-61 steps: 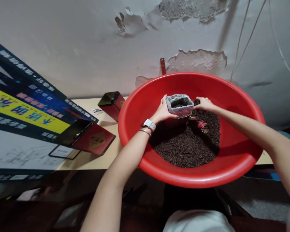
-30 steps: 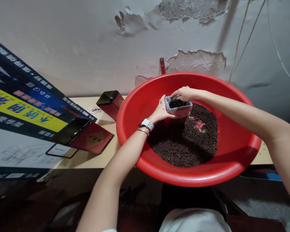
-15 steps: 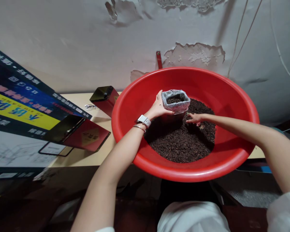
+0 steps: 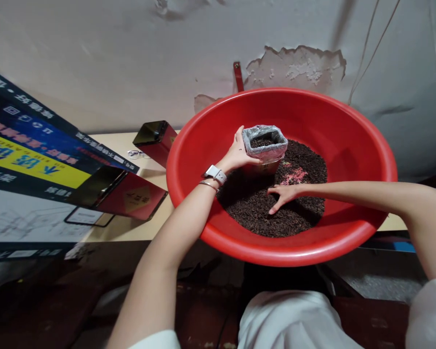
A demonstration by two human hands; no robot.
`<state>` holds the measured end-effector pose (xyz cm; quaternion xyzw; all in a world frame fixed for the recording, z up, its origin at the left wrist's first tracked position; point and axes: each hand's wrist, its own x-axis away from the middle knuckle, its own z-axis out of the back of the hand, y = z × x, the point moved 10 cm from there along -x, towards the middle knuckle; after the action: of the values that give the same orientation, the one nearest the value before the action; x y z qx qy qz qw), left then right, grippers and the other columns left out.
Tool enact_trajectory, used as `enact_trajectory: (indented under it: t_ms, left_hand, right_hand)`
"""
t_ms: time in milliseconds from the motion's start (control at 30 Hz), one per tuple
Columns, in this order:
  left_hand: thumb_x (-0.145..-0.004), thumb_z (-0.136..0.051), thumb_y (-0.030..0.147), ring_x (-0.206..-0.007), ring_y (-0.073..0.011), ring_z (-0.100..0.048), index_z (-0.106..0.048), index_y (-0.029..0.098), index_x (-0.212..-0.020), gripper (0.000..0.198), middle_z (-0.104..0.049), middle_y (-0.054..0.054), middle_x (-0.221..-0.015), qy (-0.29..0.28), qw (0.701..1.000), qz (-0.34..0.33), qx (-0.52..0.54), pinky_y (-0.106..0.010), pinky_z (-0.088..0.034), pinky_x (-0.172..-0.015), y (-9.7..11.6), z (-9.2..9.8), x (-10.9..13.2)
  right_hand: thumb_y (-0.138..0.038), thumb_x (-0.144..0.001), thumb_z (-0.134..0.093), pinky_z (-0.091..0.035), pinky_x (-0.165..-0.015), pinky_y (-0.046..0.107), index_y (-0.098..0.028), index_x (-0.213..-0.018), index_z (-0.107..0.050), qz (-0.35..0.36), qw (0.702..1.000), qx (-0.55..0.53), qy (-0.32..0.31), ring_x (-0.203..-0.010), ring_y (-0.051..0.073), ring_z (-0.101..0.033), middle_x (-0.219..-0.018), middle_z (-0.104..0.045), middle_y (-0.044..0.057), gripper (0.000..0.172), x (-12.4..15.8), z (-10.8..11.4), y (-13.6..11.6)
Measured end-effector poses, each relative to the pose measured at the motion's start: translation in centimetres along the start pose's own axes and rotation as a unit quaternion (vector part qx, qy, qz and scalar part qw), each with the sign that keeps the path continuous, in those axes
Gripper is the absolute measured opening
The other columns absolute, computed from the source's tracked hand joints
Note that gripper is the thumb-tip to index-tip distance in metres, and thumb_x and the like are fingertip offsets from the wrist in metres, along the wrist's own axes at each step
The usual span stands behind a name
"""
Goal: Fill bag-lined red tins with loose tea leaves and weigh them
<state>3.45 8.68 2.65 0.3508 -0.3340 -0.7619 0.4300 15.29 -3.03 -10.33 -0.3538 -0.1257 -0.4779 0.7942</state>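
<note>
Centre-frame, within the round red plastic basin (image 4: 283,254), the left hand (image 4: 236,154) clasps the plastic-lined red tin (image 4: 264,145), propping it upright in the dark loose tea leaves (image 4: 254,208); the right hand (image 4: 284,195) lies spread flat on them.

Basin (image 4: 287,254) sits on table (image 4: 131,232), overhanging the near edge. Inside the basin: loose leaves (image 4: 254,218), heaped toward its right. Lined tin (image 4: 265,145) stands in them at the basin's far side, left hand (image 4: 238,152) against its left wall. Right hand (image 4: 285,194) lies flat on the leaves nearer the basin's front. Left of the basin: far tin (image 4: 155,139), near tin (image 4: 129,198), then carton (image 4: 32,160). Wall (image 4: 131,63) behind.
</note>
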Motion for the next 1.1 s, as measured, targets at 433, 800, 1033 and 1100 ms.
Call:
enact_trajectory:
  t_ms: [433, 800, 1033, 1100]
  left_hand:
    - [-0.044, -0.092, 0.036, -0.144, -0.0416, -0.016, -0.005, 0.020, -0.151, 0.139, -0.011, -0.021, -0.155, -0.013, 1.000, -0.017, 0.004, -0.053, -0.011, -0.120, 0.5, 0.0, 0.2]
    - [-0.045, -0.090, 0.038, -0.143, -0.0431, -0.020, -0.005, 0.018, -0.150, 0.137, -0.011, -0.022, -0.155, -0.010, 1.000, -0.017, -0.011, -0.055, -0.016, -0.118, -0.2, -0.1, -0.3]
    - [-0.043, -0.091, 0.042, -0.144, -0.0450, -0.013, 0.001, 0.021, -0.151, 0.144, -0.008, -0.022, -0.156, -0.019, 1.000, -0.008, -0.021, -0.058, -0.013, -0.118, -0.4, -0.3, -0.4]
    - [-0.044, -0.090, 0.042, -0.145, -0.0450, -0.012, 0.001, 0.024, -0.151, 0.142, -0.008, -0.020, -0.156, -0.022, 0.999, -0.020, -0.018, -0.060, -0.012, -0.117, -0.2, -0.4, -0.4]
  right_hand:
    - [-0.039, -0.067, -0.078, -0.046, -0.092, 0.031, -0.020, -0.130, -0.058, 0.069, 0.994, 0.079, 0.027, -0.113, 0.029, -0.061, -0.122, -0.066, 0.009, 0.069, 0.1, 0.3, -4.0]
    - [-0.028, -0.068, -0.073, -0.045, -0.086, 0.032, -0.017, -0.107, -0.066, 0.206, 0.956, 0.030, 0.205, -0.096, 0.022, -0.060, -0.100, -0.067, 0.003, 0.041, 5.9, 17.0, -11.9]
    - [-0.042, -0.069, -0.078, -0.044, -0.095, 0.043, -0.020, -0.117, -0.061, 0.048, 0.936, 0.070, 0.341, -0.106, 0.027, -0.056, -0.110, -0.063, 0.008, 0.056, 4.1, 23.6, -8.2]
    - [-0.051, -0.073, -0.074, -0.043, -0.096, 0.043, -0.020, -0.122, -0.058, 0.045, 0.937, 0.063, 0.340, -0.108, 0.027, -0.056, -0.114, -0.062, 0.010, 0.060, 3.8, 23.2, -8.1]
